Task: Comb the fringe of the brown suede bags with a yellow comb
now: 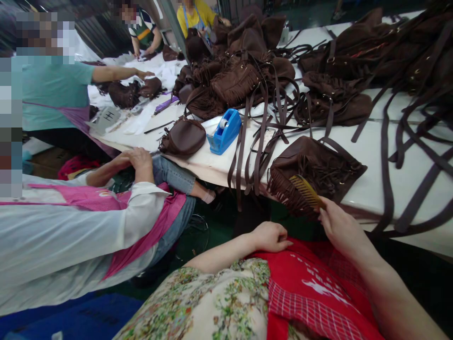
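My right hand (pixel 336 222) grips a yellow-brown comb (pixel 306 191) by its near end. The comb's teeth lie against the fringe of a dark brown fringed bag (pixel 311 163), which rests at the table's front edge with some fringe hanging over. My left hand (pixel 271 236) is loosely curled on the red apron (pixel 300 269) over my lap, and I see nothing in it. Left of the bag, several brown straps (pixel 260 156) dangle over the edge, partly covering a phone-like object (pixel 264 139).
A blue tape dispenser (pixel 224 132) and a rounded brown bag (pixel 184 137) stand near the edge. Piles of brown bags (pixel 233 85) and long straps (pixel 387 160) spread over the white table (pixel 361 189). A person in a pink apron (pixel 141 231) sits at my left; others work beyond.
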A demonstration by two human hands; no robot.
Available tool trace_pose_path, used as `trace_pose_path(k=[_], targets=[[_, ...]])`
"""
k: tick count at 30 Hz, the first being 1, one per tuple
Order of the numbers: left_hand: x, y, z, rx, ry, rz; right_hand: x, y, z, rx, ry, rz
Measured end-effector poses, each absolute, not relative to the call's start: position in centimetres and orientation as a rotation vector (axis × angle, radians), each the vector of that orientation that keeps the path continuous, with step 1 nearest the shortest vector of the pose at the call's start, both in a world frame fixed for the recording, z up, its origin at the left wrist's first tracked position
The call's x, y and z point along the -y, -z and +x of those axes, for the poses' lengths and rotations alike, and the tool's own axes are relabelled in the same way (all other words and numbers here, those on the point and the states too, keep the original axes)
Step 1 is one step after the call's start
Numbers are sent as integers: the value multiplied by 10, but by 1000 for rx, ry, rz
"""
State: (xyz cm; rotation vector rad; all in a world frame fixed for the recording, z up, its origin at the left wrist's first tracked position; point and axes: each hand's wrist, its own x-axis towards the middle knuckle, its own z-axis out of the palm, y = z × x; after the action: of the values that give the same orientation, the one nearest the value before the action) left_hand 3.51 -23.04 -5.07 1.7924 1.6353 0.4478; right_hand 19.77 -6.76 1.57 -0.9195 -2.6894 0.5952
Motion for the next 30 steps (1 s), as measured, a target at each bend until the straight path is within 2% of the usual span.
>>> trace_pose_path(k=[3, 10, 15, 21, 24, 26, 30], targets=[[232, 55, 36, -1633, -450, 1762, 68, -8, 201, 2773, -469, -862], [227, 59, 27, -1659, -444, 1739, 84, 1, 210, 3101, 86, -731], [226, 62, 13, -1735, -488, 1697, 96, 23, 214, 3181, 117, -635], [226, 56, -1, -1820, -504, 1589, 96, 63, 234, 3396, -174, -675], [224, 46, -2, -1835, -553, 1528, 94, 66, 238, 3424, -455, -743], [219, 34, -1, -1817, -685, 1485, 94, 56, 237, 3342, -830, -749], [200, 0, -1, -1515, -933, 1363, 93, 16, 236, 2928, -1863, -612]])
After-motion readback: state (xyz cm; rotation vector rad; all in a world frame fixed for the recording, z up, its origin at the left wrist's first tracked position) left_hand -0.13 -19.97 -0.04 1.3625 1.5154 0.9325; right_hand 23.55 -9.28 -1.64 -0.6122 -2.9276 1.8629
